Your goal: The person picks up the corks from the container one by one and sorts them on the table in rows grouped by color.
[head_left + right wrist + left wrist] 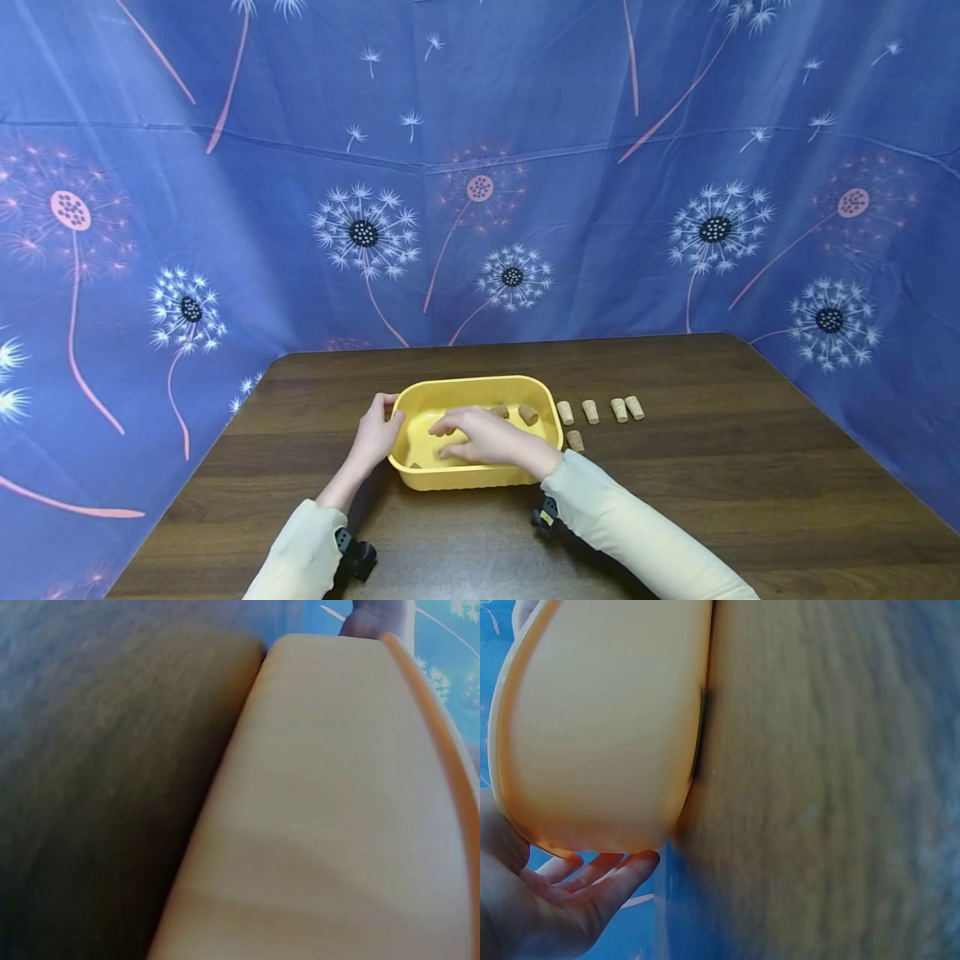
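A yellow plastic tub lies on the table, its long side toward me. My left hand holds its left end, thumb at the rim and fingers against the outer wall; the left wrist view shows those fingers under the tub's end. Inside the tub hovers my right hand, fingers loosely bent and apart, with nothing visible between them. Behind it in the tub are a cork and another cork, partly covered. A small brown bit shows at the near left corner.
Right of the tub, several corks stand or lie in a loose row, among them a pale cork and a paired cork. One darker cork lies nearer, close to the tub's right wall. A blue dandelion-print cloth hangs behind the brown table.
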